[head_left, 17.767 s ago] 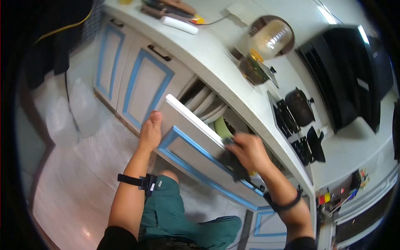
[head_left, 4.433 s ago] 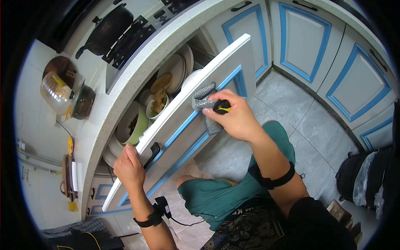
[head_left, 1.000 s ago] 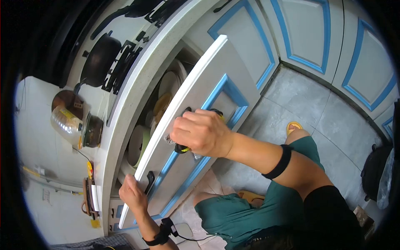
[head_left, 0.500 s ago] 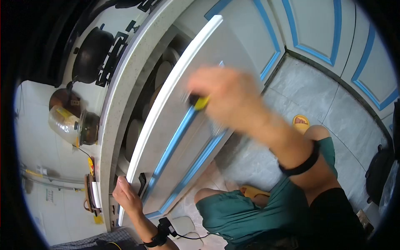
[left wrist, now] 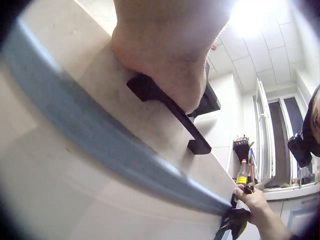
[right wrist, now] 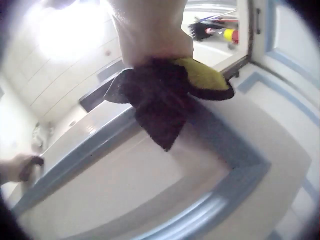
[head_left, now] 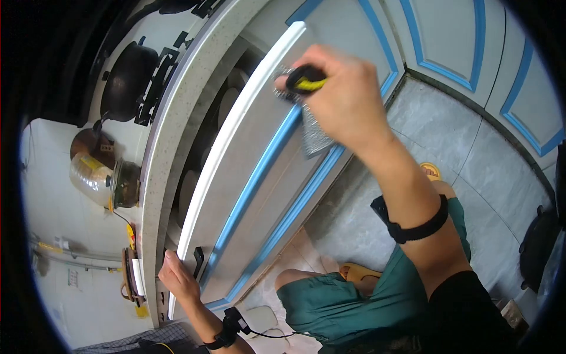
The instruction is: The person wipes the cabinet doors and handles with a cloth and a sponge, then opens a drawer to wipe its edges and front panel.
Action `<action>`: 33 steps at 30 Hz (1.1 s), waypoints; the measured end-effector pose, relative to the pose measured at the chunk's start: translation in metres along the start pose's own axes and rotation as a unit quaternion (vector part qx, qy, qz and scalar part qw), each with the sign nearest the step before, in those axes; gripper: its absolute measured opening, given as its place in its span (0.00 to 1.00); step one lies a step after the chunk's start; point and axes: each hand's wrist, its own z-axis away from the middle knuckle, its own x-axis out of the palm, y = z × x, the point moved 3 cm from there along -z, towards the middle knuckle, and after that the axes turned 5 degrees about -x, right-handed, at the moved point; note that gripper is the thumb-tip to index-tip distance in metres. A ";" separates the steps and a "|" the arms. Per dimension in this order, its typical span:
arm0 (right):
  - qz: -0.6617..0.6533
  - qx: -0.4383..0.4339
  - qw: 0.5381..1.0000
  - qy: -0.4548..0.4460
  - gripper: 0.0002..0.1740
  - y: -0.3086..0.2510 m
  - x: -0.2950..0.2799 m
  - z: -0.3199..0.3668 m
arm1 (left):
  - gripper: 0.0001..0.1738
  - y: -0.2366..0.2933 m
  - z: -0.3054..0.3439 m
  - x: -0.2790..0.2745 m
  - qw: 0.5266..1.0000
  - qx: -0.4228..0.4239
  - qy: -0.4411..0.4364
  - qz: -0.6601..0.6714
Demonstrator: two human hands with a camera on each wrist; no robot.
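Nearest, at left, the left hand [head_left: 180, 278] grips the edge of the cabinet door [head_left: 283, 189] beside its black handle [head_left: 198, 261], in the same place as moments ago. Farther along, the right hand [head_left: 349, 94], clutching a grey mesh cloth [head_left: 316, 140], has shifted from mid-door toward the far end, so the cloth is now at the far end of the blue trim [head_left: 262, 168]. Behind the door, left, dishes [head_left: 188, 197] show dimly.

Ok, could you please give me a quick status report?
Left hand holding open cabinet door by its edge, beside black handle. Right hand gripping grey cloth at the door's other end. Nothing seen blocking the cloth.
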 end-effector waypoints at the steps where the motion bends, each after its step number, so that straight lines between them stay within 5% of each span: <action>1: 0.015 -0.032 0.999 -0.001 0.06 -0.005 0.007 0.004 | 0.30 -0.002 0.001 -0.001 1.000 -0.011 -0.002 0.004; 3: 0.048 -0.098 0.994 0.006 0.05 -0.022 0.030 0.019 | 0.30 -0.004 -0.001 0.001 1.000 -0.027 -0.003 0.016; 5: 0.029 -0.144 0.982 -0.117 0.03 -0.063 0.053 0.047 | 0.30 -0.009 0.000 0.001 0.999 -0.031 0.005 0.011; 9: 0.010 -0.104 0.993 -0.056 0.02 -0.031 0.034 0.026 | 0.30 -0.008 0.002 0.000 0.999 -0.031 0.015 -0.007; 12: 0.033 0.024 0.999 0.010 0.02 0.013 -0.003 -0.001 | 0.29 -0.003 0.000 0.000 0.999 -0.040 0.013 0.013; 15: 0.006 -0.118 0.993 -0.025 0.06 -0.035 0.043 0.033 | 0.29 0.006 -0.001 0.001 0.999 -0.036 0.011 0.010; 18: 0.004 -0.135 0.984 -0.118 0.06 -0.055 0.052 0.045 | 0.30 -0.010 0.000 0.003 0.998 -0.044 0.030 0.015; 20: -0.002 -0.078 0.995 -0.068 0.04 -0.026 0.032 0.026 | 0.30 -0.002 0.000 -0.001 1.000 -0.014 0.019 0.006; 21: -0.057 0.078 0.994 -0.060 0.03 -0.008 0.016 0.015 | 0.30 -0.005 -0.001 -0.001 1.000 -0.013 0.011 0.002; 24: 0.057 -0.038 0.995 0.067 0.03 0.000 0.007 0.005 | 0.30 -0.008 -0.002 0.003 0.999 -0.043 0.003 0.015; 28: -0.024 -0.156 0.981 -0.112 0.03 -0.088 0.073 0.067 | 0.30 -0.003 0.000 0.001 1.000 -0.025 0.010 0.002; 33: -0.040 -0.089 0.995 -0.025 0.02 -0.044 0.048 0.031 | 0.30 -0.003 0.000 -0.001 1.000 -0.009 0.012 -0.014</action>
